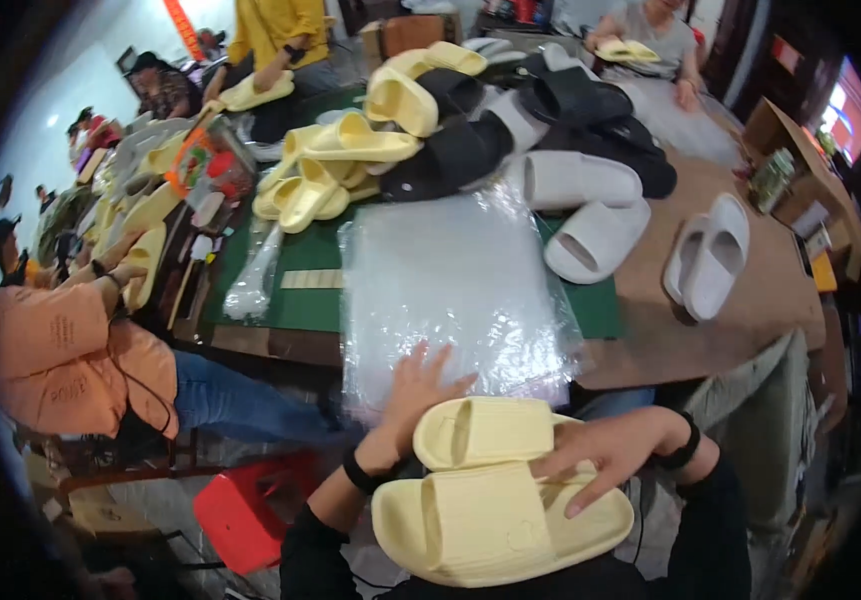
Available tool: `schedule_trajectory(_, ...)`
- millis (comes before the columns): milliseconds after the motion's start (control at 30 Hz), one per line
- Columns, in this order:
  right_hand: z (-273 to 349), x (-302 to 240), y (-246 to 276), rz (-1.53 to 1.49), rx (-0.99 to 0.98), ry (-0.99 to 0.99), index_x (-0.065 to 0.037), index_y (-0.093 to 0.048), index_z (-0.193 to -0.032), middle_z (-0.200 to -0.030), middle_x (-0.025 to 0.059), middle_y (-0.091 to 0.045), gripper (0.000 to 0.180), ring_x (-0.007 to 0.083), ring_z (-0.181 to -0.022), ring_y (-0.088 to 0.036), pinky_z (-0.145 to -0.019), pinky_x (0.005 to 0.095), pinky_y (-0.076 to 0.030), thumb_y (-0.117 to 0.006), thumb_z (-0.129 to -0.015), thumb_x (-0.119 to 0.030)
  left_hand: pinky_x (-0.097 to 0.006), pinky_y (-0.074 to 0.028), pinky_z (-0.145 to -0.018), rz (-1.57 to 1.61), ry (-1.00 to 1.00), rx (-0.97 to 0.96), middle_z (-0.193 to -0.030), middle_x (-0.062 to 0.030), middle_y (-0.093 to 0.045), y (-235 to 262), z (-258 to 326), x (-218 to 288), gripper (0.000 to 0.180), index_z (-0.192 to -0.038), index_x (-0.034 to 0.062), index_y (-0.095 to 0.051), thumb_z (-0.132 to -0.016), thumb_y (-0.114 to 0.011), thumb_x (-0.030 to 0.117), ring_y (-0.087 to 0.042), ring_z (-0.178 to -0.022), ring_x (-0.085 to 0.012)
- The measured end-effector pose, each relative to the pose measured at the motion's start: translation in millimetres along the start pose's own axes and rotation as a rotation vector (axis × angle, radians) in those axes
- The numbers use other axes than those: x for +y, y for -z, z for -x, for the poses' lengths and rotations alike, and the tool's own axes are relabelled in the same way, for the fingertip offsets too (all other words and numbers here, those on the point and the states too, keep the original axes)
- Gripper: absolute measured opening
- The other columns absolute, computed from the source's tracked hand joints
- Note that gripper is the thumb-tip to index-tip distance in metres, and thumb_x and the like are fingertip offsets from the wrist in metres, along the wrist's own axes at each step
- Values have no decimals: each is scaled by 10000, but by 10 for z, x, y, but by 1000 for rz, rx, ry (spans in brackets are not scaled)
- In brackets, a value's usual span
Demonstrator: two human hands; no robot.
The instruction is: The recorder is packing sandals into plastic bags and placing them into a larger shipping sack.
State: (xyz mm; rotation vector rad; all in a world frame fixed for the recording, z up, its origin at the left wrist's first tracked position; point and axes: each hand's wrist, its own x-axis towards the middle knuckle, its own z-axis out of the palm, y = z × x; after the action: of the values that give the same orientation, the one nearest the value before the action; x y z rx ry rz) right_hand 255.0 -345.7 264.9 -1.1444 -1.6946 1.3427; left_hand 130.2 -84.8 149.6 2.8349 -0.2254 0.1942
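My left hand (418,395) lies with its fingers spread over the near edge of a stack of clear plastic bags (440,270). A pale yellow slide slipper (485,525) and its partner, another yellow slipper (488,432), are side by side close to my body. Gripping this pair from the heel end, my right hand (615,447) has its thumb and a finger over the footbeds; some of its fingers are hidden. The left wrist passes beside the toe end of the slippers.
Beyond the bags are heaps of yellow slippers (355,140), black slippers (445,158) and white slippers (580,182). A white pair (715,255) lies on the brown table (650,340). A red stool (245,510) stands at lower left. Co-workers handle slippers on the left and far side.
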Motion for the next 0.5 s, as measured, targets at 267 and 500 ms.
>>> schedule_trajectory(267, 13, 69, -75, -157, 46, -126, 56, -388, -1378, -1209, 209, -576, 655, 209, -1036, -551, -874, 306, -446, -645, -913, -328, -495, -317, -1062, 80, -41, -253, -1463, -257, -325, 234, -41, -222, 556, -1409, 185, -445, -869, -574, 188, -359, -1311, -432)
schedule_trajectory(500, -37, -37, -192, -86, 281, -125, 51, -488, -1292, -1208, 229, -569, 550, 313, -1084, -547, -915, 354, -424, -621, -919, -331, -416, -443, -953, 661, 429, -47, -1188, -231, -605, 344, -285, -68, 322, -1213, 21, -598, -969, -492, 203, -579, -1086, -389)
